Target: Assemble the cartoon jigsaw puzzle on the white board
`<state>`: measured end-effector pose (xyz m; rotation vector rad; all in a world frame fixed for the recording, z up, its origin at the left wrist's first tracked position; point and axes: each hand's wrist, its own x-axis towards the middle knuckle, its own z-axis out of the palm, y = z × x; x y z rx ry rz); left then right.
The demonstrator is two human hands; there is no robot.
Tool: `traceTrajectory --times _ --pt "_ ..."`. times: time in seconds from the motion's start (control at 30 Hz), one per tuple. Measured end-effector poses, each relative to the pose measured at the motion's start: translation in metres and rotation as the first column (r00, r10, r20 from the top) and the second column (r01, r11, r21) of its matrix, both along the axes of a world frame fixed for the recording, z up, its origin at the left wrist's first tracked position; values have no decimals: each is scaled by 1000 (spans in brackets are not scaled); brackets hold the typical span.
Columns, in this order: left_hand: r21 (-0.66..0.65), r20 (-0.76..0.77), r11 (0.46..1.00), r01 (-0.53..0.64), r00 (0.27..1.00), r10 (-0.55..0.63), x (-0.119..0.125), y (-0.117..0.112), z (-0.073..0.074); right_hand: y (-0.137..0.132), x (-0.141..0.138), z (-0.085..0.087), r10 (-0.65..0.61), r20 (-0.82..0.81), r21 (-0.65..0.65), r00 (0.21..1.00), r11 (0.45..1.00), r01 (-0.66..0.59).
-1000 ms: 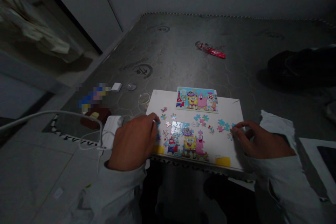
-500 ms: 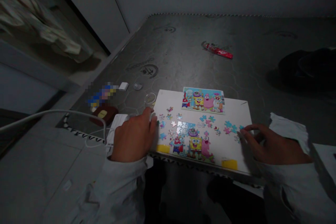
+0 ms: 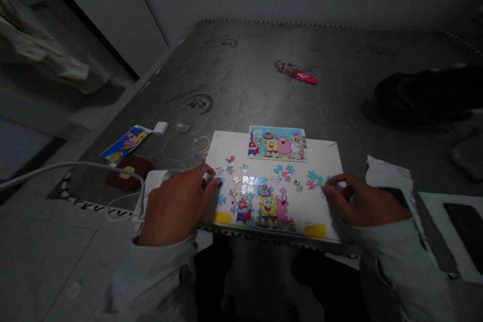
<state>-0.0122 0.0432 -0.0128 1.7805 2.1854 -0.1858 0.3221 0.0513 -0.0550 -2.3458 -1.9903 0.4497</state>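
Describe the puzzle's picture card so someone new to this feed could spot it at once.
On the grey mattress, find the white board holding the jigsaw. At the board's far edge, above the half-built jigsaw, lies the small cartoon picture card. Unlike the scattered loose pieces near it, it is one whole rectangle.

White puzzle board (image 3: 324, 153), yellow patches (image 3: 222, 218) along its near edge. Reference card (image 3: 277, 144): sky-blue background, yellow, pink and red cartoon figures. Assembled puzzle section (image 3: 264, 206) shows the same yellow and pink figures; its upper left looks pale blue-white. Loose pieces (image 3: 315, 178) are mostly teal and pink. Mattress top (image 3: 256, 70): dark grey, hexagon quilting. Edge trim (image 3: 86, 205): black-and-white zigzag. Red wrapper (image 3: 296, 73), white streaks. Blue-and-yellow printed card (image 3: 126, 143). Maroon pad (image 3: 128, 179), yellow label. White cable (image 3: 56, 168). White sleeves (image 3: 400, 256).
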Motion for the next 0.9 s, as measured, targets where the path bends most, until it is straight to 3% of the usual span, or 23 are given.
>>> traceTrajectory --times 0.9 --pt "-21 29 1000 15 999 -15 5 2 -1 0 -13 -7 -5 55 87 998 996 0"
